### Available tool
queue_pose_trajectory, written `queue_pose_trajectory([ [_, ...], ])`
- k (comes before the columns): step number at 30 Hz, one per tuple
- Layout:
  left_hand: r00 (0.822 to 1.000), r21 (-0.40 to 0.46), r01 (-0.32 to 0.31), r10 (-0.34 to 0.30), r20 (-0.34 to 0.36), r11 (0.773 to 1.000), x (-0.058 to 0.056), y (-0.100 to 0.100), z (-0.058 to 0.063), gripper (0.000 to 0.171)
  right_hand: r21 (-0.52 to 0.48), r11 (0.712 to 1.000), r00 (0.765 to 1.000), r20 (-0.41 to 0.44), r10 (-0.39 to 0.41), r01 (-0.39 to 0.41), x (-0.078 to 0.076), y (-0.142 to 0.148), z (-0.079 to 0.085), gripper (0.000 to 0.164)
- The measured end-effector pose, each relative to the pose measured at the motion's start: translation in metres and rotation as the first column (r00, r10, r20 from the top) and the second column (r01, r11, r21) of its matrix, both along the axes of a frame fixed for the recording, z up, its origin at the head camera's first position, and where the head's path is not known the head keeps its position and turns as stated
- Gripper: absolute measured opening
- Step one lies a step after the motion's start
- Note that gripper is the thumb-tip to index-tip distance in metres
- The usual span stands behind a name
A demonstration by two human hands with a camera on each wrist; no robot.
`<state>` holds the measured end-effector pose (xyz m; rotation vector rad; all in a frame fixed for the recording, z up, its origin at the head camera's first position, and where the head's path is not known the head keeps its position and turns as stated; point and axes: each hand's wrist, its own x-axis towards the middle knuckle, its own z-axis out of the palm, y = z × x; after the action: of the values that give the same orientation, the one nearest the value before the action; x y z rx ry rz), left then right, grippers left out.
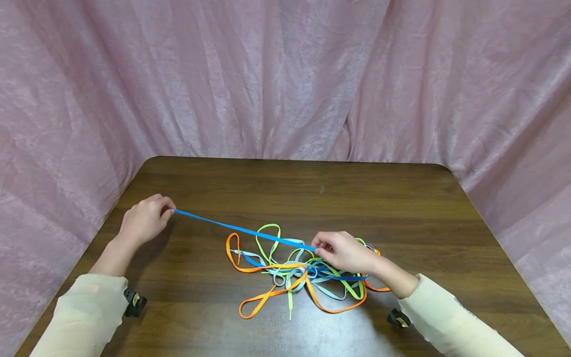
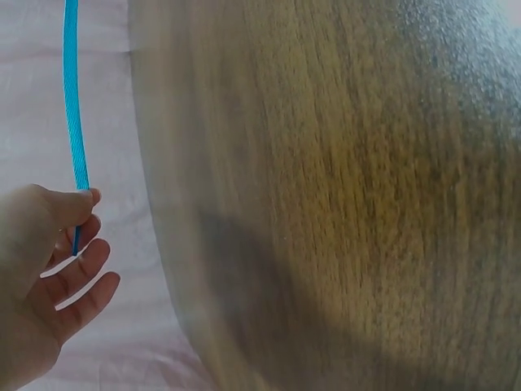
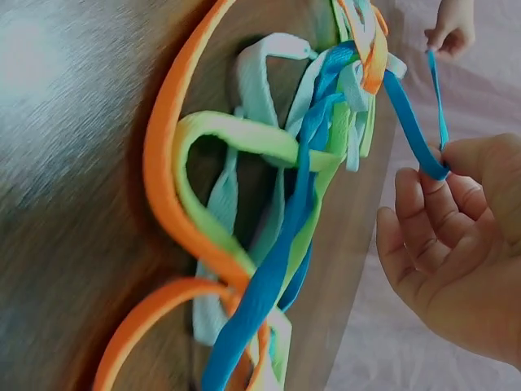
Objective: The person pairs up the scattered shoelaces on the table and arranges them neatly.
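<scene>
A flat blue shoelace [image 1: 241,229] runs nearly straight between both hands above the table. Thumb and fingertips of my left hand [image 1: 147,216] pinch it near its tip, which pokes out below the fingers in the left wrist view. My right hand [image 1: 345,250] pinches the same blue lace over the pile, where the right wrist view shows it bending back down into the tangle. Beneath lie tangled orange [image 1: 256,307], lime green [image 1: 278,233] and pale blue laces [image 1: 332,293], looped over one another. Part of the pile is hidden under the right hand.
The dark wooden table [image 1: 200,183] has rounded far corners. Pink curtains [image 1: 267,84] hang around its back and sides. Black wrist cameras sit below each sleeve cuff.
</scene>
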<state>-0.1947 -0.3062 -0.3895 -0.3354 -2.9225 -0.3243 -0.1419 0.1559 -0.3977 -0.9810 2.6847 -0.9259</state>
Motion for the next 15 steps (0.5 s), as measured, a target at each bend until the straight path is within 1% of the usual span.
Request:
queue_pose_trajectory([
  [6,0.999,0.015,-0.015,0.015,-0.032,1.0,-0.001,-0.003,0.001,0.004,-0.002,1.0,0.999,0.047,-0.009,0.009,-0.001,0.015,-0.003,0.006],
  [15,0.999,0.024,-0.034,0.035,-0.028,0.999,0.0,-0.004,-0.002,0.004,-0.004,1.0,0.997,0.075,-0.026,0.027,-0.001,0.035,-0.002,0.007],
])
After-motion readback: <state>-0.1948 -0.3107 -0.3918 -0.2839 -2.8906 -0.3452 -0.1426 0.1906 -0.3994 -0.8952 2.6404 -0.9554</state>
